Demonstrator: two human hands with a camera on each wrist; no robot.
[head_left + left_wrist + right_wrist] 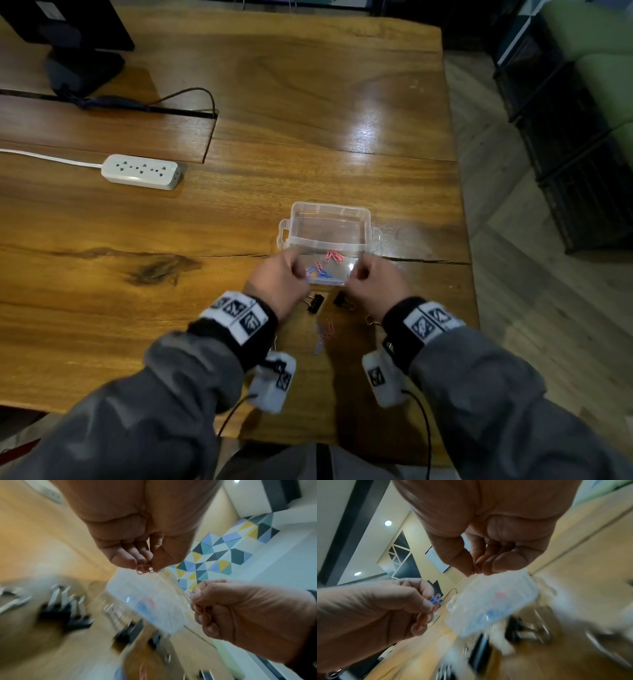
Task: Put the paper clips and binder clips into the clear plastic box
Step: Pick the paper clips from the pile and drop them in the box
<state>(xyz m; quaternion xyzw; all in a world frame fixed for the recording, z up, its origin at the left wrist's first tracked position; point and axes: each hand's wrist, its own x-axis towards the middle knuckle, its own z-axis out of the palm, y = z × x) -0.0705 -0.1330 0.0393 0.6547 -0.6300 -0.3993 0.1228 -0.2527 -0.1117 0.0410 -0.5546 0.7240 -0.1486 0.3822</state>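
The clear plastic box (329,219) stands open on the wooden table with pink and blue paper clips (328,264) lying in it. Both hands hover over its near edge. My left hand (301,274) pinches a few pink and blue paper clips (145,570) between thumb and fingers. My right hand (359,274) also pinches paper clips (190,594), mostly hidden by its curled fingers. Two black binder clips (315,303) (341,299) lie just in front of the box, between my wrists. More loose paper clips (323,332) lie nearer to me.
A white power strip (140,170) with its cord lies at the left. A monitor base (82,68) and a cable stand at the far left. The table's right edge (467,240) runs close beside the box. Part of another binder clip (371,320) shows by my right wrist.
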